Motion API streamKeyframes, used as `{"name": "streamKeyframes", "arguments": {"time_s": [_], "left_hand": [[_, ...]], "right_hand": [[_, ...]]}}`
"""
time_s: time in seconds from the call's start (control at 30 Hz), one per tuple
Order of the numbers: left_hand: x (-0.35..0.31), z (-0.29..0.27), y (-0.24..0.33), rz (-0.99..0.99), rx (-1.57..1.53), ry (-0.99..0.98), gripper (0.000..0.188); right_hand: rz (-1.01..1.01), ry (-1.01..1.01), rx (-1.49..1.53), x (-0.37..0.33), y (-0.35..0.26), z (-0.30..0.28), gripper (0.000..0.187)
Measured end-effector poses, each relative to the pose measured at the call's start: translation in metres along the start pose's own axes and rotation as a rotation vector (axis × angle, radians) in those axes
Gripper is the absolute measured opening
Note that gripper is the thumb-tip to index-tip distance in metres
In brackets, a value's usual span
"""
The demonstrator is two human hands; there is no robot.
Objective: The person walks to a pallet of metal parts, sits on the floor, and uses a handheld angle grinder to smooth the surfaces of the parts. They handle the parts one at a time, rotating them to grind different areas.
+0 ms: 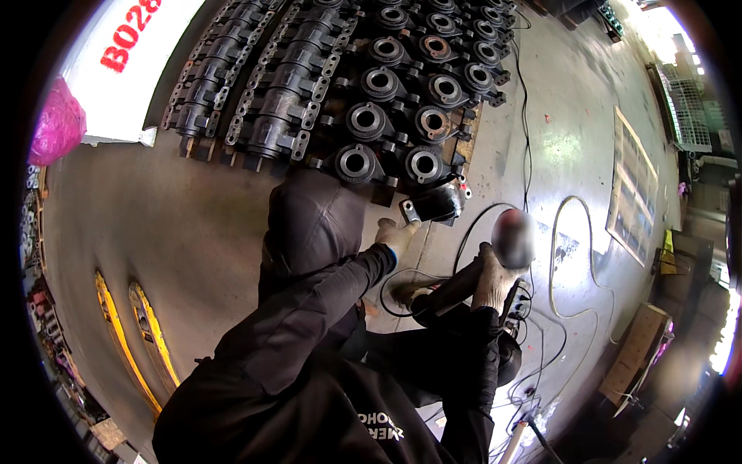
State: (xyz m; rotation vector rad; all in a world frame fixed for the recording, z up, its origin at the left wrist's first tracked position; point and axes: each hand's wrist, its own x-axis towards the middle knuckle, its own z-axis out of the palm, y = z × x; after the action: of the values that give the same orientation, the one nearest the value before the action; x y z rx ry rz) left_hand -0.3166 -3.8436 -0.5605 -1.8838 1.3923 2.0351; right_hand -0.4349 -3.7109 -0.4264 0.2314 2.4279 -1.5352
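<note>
My left hand (396, 233), in a light work glove, holds the lug end of a black metal casting (440, 203). This casting has a rounded body and lies on its side at the near corner of a group of black castings with round bores (357, 162). Lower and to the right, my gloved right hand (492, 280) is closed round a black corded power tool (452, 292) that looks like a grinder. A blurred patch covers the tool's front end, so its head cannot be made out. The tool is apart from the casting.
Rows of black rollers with bolted lugs (282, 116) stand at the far left, beside a white box (127, 69). Yellow forks (158, 340) lie on the floor at left. Black cables (527, 131) and a pale hose (553, 255) trail over the floor at right, near a wooden crate (635, 352).
</note>
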Motion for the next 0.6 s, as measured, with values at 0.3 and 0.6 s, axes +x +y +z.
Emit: {"name": "streamKeyframes", "arguments": {"time_s": [0.3, 0.6], "left_hand": [[0.047, 0.004, -0.005, 0.231, -0.076, -0.081, 0.045], [0.138, -0.004, -0.083, 0.251, -0.018, 0.007, 0.045]], "right_hand": [[0.062, 0.020, 0.060, 0.001, 0.007, -0.008, 0.101], [0.111, 0.024, -0.011, -0.003, -0.001, -0.003, 0.098]]}}
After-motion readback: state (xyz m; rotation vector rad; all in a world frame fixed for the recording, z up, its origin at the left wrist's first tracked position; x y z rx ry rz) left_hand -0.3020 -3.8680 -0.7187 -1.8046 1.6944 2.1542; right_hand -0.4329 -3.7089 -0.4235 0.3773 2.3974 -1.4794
